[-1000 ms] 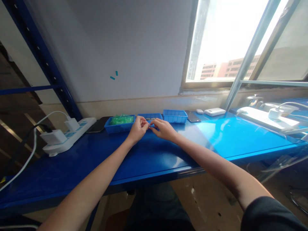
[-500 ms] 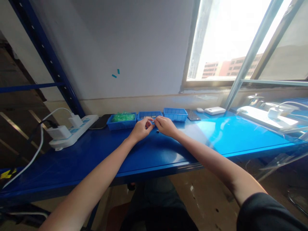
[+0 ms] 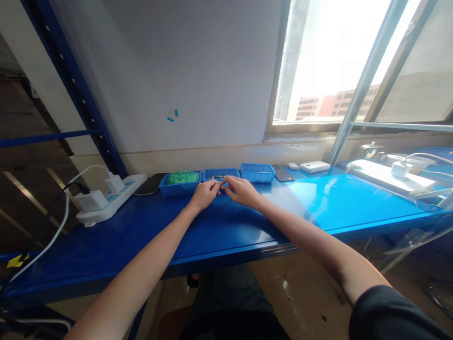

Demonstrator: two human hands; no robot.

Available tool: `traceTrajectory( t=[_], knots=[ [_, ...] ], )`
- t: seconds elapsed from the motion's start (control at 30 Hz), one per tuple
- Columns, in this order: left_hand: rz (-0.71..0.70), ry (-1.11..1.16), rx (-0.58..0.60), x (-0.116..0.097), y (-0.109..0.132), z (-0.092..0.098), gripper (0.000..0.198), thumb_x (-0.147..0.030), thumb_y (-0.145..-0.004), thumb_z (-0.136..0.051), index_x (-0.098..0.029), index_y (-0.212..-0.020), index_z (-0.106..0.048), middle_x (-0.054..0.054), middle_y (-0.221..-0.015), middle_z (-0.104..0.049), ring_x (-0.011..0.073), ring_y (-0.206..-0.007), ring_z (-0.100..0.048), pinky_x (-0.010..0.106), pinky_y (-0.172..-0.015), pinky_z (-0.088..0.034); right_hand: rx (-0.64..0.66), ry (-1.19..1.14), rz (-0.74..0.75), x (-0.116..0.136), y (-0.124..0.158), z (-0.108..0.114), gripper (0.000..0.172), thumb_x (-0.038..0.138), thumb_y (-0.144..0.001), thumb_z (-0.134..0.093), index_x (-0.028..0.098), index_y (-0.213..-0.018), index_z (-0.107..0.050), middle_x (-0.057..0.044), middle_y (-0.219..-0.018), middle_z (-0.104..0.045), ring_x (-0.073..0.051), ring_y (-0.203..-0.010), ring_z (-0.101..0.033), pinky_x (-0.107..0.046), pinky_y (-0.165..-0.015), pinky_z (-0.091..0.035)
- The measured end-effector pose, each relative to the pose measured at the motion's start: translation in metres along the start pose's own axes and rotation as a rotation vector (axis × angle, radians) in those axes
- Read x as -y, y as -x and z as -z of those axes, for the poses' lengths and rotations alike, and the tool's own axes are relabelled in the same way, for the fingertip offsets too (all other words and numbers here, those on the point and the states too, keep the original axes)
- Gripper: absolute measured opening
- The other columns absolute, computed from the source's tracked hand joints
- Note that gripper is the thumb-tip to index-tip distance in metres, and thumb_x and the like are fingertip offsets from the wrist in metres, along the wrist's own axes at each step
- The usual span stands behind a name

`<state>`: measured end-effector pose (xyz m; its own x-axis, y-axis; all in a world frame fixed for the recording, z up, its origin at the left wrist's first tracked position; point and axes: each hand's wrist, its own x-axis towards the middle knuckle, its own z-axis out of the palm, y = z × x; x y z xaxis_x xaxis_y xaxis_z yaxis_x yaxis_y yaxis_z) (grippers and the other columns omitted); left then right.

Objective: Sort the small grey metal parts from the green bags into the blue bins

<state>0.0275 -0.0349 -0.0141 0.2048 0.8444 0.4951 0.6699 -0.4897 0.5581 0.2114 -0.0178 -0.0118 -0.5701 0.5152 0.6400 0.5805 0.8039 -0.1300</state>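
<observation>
My left hand (image 3: 205, 195) and my right hand (image 3: 242, 190) meet fingertip to fingertip over the blue table, just in front of the middle blue bin (image 3: 208, 174). Both are closed in a pinch around something too small to make out between them. Small items lie inside the middle bin, partly hidden by my right hand. To the left stands a blue bin (image 3: 177, 190) heaped with green plastic pieces (image 3: 183, 177). On the right is another blue bin (image 3: 257, 174), whose inside shows no contents I can make out.
A white power strip (image 3: 116, 200) with plugged-in chargers lies at the left, beside a dark phone (image 3: 149, 184). Right of the bins are another phone (image 3: 284, 173) and a white power bank (image 3: 314, 166). A metal post (image 3: 345, 123) rises near the window.
The small dark item on the table below my hands no longer shows. My hands have shifted slightly left and my right fingers have changed their pinch. The view has tilted a little.
</observation>
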Motion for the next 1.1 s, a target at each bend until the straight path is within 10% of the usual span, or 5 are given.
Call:
traceTrajectory(
  t=[0.4,0.57,0.73,1.1],
  knots=[
    [-0.011,0.162,0.109,0.000,-0.001,-0.008,0.054,-0.053,-0.094,-0.028,-0.017,-0.074,-0.062,0.004,-0.068,-0.066,0.0178,-0.066,-0.061,0.028,-0.068,-0.048,-0.087,0.186,0.121,0.001,-0.005,0.012,0.021,0.030,-0.090,-0.045,0.019,-0.094,-0.063,-0.005,-0.086,-0.064,-0.016,-0.080,-0.059,-0.025,-0.070,-0.039],
    [-0.076,-0.049,0.195,-0.001,0.003,-0.013,0.035,-0.039,-0.089,-0.045,-0.017,-0.109,-0.065,0.007,-0.092,-0.070,0.0205,-0.082,-0.063,0.032,-0.079,-0.048,-0.315,0.337,-0.282,-0.048,-0.005,0.037,0.026,0.028,-0.092,-0.042,0.018,-0.102,-0.063,-0.010,-0.098,-0.060,-0.021,-0.088,-0.057,-0.030,-0.076,-0.040],
    [-0.188,-0.201,0.301,-0.005,0.007,-0.017,0.034,-0.030,-0.086,-0.052,-0.025,-0.118,-0.063,0.007,-0.108,-0.066,0.0219,-0.101,-0.059,0.037,-0.093,-0.044,-0.249,0.428,-0.522,-0.089,0.009,0.044,0.028,0.028,-0.086,-0.052,0.014,-0.108,-0.063,-0.014,-0.103,-0.059,-0.027,-0.094,-0.056,-0.035,-0.079,-0.043],
    [-0.062,-0.356,0.274,-0.006,0.005,-0.015,0.021,-0.038,-0.078,-0.062,-0.021,-0.090,-0.066,0.007,-0.094,-0.065,0.0254,-0.091,-0.062,0.033,-0.075,-0.047,0.173,-0.006,-0.056,-0.008,-0.003,-0.003,0.018,0.015,-0.084,-0.052,0.020,-0.088,-0.068,-0.002,-0.086,-0.066,-0.014,-0.076,-0.059,-0.023,-0.069,-0.040]
  ],
)
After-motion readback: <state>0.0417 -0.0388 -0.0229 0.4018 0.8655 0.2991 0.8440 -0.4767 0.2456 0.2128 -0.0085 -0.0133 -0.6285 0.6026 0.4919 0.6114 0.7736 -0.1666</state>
